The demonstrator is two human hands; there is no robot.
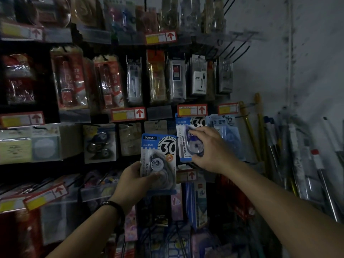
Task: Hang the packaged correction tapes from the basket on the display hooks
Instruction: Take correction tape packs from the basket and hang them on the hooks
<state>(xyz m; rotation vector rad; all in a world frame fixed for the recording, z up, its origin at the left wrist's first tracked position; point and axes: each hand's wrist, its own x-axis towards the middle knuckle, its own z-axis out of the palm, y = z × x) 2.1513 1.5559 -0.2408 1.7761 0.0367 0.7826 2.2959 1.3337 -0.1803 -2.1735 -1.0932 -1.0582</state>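
My left hand (134, 181) grips a blue and white correction tape pack (158, 155) marked "30", held upright in front of the display. My right hand (210, 148) is closed on a second "30" correction tape pack (184, 135), which hangs at the display just under a red price tag. To its right hang lighter blue packs marked "12" (226, 127). At the bottom, a blue wire basket (175, 244) shows dimly between my arms; its contents are too dark to make out.
The dark display wall is full of hanging stationery packs with red arrow price tags (128, 114). A bare grey wall stands at right, with several poles and rods (258, 131) leaning against it. Empty black hooks (240, 47) jut out at upper right.
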